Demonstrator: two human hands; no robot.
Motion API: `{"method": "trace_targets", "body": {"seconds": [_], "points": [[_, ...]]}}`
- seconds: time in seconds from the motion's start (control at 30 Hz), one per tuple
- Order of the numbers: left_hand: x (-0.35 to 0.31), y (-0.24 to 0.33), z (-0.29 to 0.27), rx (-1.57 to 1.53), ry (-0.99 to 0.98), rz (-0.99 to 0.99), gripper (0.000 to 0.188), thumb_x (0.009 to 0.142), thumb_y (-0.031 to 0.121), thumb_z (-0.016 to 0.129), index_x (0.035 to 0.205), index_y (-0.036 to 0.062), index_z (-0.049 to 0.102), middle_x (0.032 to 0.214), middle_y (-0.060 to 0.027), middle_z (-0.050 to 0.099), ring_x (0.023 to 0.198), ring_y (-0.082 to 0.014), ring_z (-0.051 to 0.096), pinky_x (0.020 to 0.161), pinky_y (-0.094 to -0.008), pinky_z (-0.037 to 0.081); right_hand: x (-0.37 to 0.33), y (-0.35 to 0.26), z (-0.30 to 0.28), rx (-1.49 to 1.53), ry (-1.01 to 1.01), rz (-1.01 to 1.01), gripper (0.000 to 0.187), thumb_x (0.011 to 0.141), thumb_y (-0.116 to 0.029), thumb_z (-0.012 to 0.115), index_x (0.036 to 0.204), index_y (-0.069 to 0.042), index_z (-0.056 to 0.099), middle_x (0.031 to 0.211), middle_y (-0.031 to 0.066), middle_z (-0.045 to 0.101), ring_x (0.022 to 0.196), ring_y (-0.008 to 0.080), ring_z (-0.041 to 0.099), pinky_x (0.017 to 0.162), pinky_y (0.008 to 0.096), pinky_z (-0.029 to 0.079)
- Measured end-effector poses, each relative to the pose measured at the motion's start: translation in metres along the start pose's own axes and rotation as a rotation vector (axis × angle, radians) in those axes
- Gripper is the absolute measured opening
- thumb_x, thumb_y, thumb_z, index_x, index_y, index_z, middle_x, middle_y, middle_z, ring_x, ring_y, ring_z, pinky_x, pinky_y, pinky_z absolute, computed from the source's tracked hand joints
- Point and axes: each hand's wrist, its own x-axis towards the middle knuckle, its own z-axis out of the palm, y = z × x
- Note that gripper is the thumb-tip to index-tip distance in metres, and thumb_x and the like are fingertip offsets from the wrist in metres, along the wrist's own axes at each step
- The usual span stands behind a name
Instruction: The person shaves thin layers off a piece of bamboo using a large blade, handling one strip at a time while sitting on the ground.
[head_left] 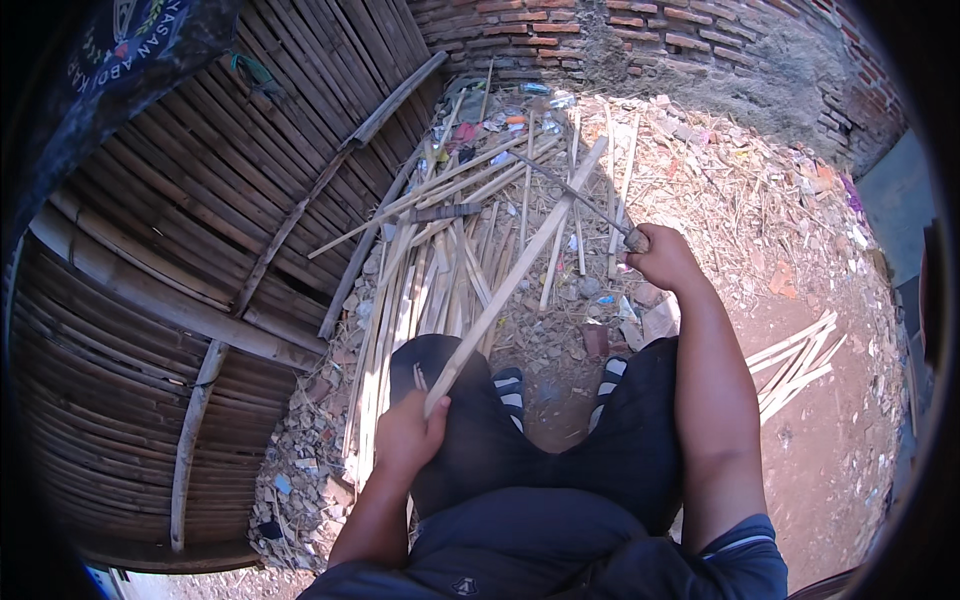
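Observation:
My left hand [410, 432] is closed round the lower end of a long flat bamboo strip [515, 272], which slants up and away to the right over my left thigh. In my right hand [664, 258] is the handle of a long, thin-bladed knife [600, 212]. Its dark blade reaches up to the left and crosses the strip near the far end. Whether the edge bites into the strip I cannot tell. Under and beyond the strip lies a pile of pale bamboo strips [425, 290], partly hidden by my left leg.
A slatted bamboo wall [250, 170] rises close on my left, and a brick wall [640, 40] closes off the far side. Rubble and wood shavings [720, 170] cover the ground. More strips [795, 365] lie at the right. My feet in striped socks are below.

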Motion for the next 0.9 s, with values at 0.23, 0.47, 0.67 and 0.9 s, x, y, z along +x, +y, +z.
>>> {"method": "trace_targets", "body": {"seconds": [0.23, 0.47, 0.67, 0.9], "points": [[-0.002, -0.005, 0.005, -0.044, 0.045, 0.003, 0.036, 0.102, 0.037, 0.07, 0.091, 0.0028, 0.067, 0.066, -0.0209, 0.065, 0.063, -0.043, 0.068, 0.058, -0.0481, 0.05, -0.013, -0.014, 0.016, -0.027, -0.076, -0.382, 0.037, 0.08, -0.027, 0.088, 0.108, -0.007, 0.075, 0.092, 0.0197, 0.074, 0.089, 0.0378, 0.073, 0.082, 0.0456, 0.056], [-0.002, -0.003, -0.004, -0.057, -0.018, 0.003, 0.033, 0.103, 0.037, 0.066, 0.096, 0.0047, 0.066, 0.072, -0.0227, 0.069, 0.068, -0.0466, 0.069, 0.063, -0.0535, 0.054, -0.029, -0.051, 0.036, -0.17, -0.252, -0.635, 0.036, 0.079, -0.03, 0.087, 0.104, -0.008, 0.075, 0.09, 0.0193, 0.074, 0.089, 0.043, 0.072, 0.08, 0.051, 0.055], [0.001, -0.005, 0.0, -0.118, 0.023, 0.033, 0.035, 0.102, 0.035, 0.07, 0.091, 0.0019, 0.067, 0.064, -0.0201, 0.062, 0.058, -0.0391, 0.065, 0.056, -0.0447, 0.048, 0.007, 0.005, 0.01, 0.008, 0.004, -0.106, 0.053, 0.083, -0.035, 0.086, 0.125, -0.007, 0.073, 0.112, 0.0206, 0.075, 0.108, 0.0401, 0.071, 0.094, 0.0473, 0.056], [0.0, -0.009, 0.001, -0.131, 0.014, 0.022, 0.039, 0.103, 0.039, 0.069, 0.092, 0.0018, 0.068, 0.063, -0.0192, 0.062, 0.057, -0.0376, 0.065, 0.056, -0.0438, 0.048, -0.02, -0.031, 0.018, -0.129, -0.132, -0.351, 0.045, 0.083, -0.033, 0.084, 0.12, -0.011, 0.074, 0.106, 0.0213, 0.075, 0.104, 0.0409, 0.072, 0.09, 0.05, 0.057]]}}
